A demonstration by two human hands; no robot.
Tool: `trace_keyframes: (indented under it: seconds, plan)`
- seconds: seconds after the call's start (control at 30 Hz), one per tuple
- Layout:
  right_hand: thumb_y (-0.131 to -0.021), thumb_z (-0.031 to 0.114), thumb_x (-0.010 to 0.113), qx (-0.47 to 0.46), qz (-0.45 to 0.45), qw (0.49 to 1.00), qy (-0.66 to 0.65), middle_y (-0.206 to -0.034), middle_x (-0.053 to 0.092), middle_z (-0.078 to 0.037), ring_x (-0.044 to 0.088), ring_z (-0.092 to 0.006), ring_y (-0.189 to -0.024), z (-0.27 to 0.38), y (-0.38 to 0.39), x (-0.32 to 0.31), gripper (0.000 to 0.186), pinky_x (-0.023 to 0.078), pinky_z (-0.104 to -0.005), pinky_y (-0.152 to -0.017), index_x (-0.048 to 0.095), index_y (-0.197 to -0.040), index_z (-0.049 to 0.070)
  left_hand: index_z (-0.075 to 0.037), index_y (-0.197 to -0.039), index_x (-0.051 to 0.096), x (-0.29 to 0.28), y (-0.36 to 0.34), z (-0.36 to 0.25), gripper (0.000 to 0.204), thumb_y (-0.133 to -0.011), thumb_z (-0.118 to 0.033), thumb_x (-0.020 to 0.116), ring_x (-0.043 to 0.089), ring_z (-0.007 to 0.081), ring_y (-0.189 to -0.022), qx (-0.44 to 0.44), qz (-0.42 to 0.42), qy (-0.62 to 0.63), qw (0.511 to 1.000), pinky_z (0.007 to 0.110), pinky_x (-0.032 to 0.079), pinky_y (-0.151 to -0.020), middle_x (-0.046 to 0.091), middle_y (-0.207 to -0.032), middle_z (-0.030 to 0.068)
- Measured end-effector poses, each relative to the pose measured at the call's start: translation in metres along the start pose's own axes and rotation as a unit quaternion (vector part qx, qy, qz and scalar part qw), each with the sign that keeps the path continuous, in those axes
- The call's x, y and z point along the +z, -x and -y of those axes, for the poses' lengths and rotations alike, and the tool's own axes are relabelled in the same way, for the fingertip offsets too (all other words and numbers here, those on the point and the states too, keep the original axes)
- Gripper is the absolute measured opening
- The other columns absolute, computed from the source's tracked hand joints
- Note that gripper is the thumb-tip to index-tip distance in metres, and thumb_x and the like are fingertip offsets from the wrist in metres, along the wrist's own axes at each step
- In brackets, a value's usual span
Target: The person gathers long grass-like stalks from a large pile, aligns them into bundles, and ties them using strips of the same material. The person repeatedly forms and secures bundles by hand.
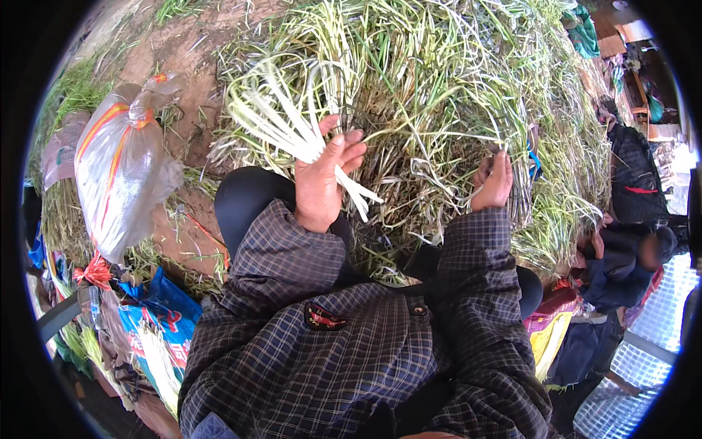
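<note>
My left hand (319, 186) is closed around a bunch of slender white stalks (281, 124). Their tops fan out to the upper left, blurred at the tips, and the cut-looking ends stick out below my fingers. To the right, my right hand (493, 184) is closed in a pinch over the heap. Thin pale leaves run close to its fingertips; what it grips is too small to make out. Beneath and beyond both hands spreads a large heap of green and straw-coloured leafy stalks (409, 110).
At left stands a tied, clear plastic sack (121, 179) with orange stripes. Below it lies a blue bag (164, 314) with white stalks by it. Bare brown soil (197, 66) shows at upper left. Another person (621, 263) sits at far right, near a yellow bag (550, 340).
</note>
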State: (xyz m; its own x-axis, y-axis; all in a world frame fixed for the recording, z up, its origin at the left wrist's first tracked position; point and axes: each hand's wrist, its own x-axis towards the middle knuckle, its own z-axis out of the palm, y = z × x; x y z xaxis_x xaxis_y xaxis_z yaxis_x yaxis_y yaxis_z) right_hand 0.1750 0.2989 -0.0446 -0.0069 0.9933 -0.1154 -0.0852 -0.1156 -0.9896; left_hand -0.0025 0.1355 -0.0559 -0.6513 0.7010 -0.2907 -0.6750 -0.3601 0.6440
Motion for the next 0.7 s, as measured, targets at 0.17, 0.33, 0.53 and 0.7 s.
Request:
trace_keyframes:
  seconds: [0.17,0.33,0.53,0.7]
  plan:
    - [-0.088,0.024,0.042,0.129,0.107,0.978,0.12,-0.057,0.047,0.003,0.034,-0.002,-0.044,-0.028,-0.008,0.0,0.023,0.023,-0.0146,-0.038,0.057,-0.09,0.007,-0.006,-0.106,0.047,-0.004,0.0,-0.008,0.026,-0.083,-0.015,0.053,0.046,0.0077,-0.05,0.028,-0.005,0.055,0.998,0.02,0.038,-0.045,0.057,-0.079,0.0094]
    - [-0.089,0.026,0.04,-0.06,0.182,0.98,0.059,-0.059,0.049,0.002,0.029,-0.0022,-0.046,-0.015,-0.009,0.015,0.029,0.021,-0.0154,-0.041,0.056,-0.099,0.003,-0.005,-0.1,0.051,0.001,-0.002,-0.008,0.022,-0.083,-0.018,0.053,0.042,0.0065,-0.047,0.003,-0.018,0.055,0.998,0.019,0.033,-0.043,0.053,-0.064,0.0036]
    - [-0.089,0.023,0.038,0.034,0.231,0.959,0.161,-0.062,0.052,0.001,0.038,-0.0049,-0.051,-0.056,-0.012,0.029,0.026,0.032,-0.0187,-0.044,0.056,-0.098,0.006,-0.003,-0.103,0.05,0.003,-0.002,-0.009,0.026,-0.083,-0.018,0.053,0.057,0.0125,-0.071,0.042,-0.019,-0.055,0.997,0.026,0.043,-0.068,0.059,-0.073,0.005]
    - [-0.086,0.035,0.04,0.067,0.485,0.583,0.648,-0.096,0.058,-0.012,0.055,-0.0227,-0.084,-0.103,-0.009,0.026,0.039,0.044,-0.0338,-0.076,0.05,-0.111,0.006,-0.004,-0.104,0.049,-0.003,-0.003,-0.01,0.026,-0.083,-0.018,0.053,0.058,0.0134,-0.075,-0.003,-0.037,-0.015,0.999,0.024,0.044,-0.067,0.06,-0.075,0.0062]
